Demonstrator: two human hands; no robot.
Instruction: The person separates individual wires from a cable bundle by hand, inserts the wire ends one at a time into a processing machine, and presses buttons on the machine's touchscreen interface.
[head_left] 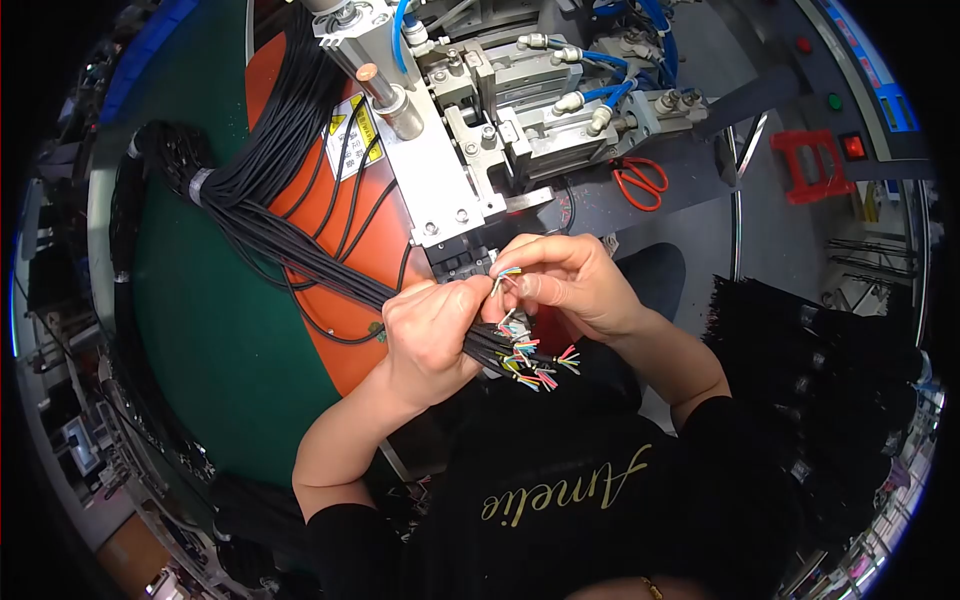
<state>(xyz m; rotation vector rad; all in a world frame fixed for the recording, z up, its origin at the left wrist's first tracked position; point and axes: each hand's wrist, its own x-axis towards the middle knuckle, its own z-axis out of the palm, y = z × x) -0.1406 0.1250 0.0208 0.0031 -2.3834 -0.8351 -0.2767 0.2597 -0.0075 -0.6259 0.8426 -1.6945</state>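
Note:
My left hand (432,325) is closed around a bundle of black cables (485,345), whose stripped ends fan out in several colours below it. Between both hands, one cable's thin coloured wires (510,272) stick up. The fingertips of my right hand (575,280) pinch at these wires, thumb and index finger close together. Just beyond my hands stands the metal machine (465,215), with a dark block at its near edge. The cables run back from my left hand to the upper left.
A thick tied bundle of black cables (270,205) lies across the orange board (365,225) and green mat (215,305). Red-handled scissors (640,184) rest beside the machine. A red plastic bracket (808,167) is at the right, with more black cables (790,370) hanging lower down.

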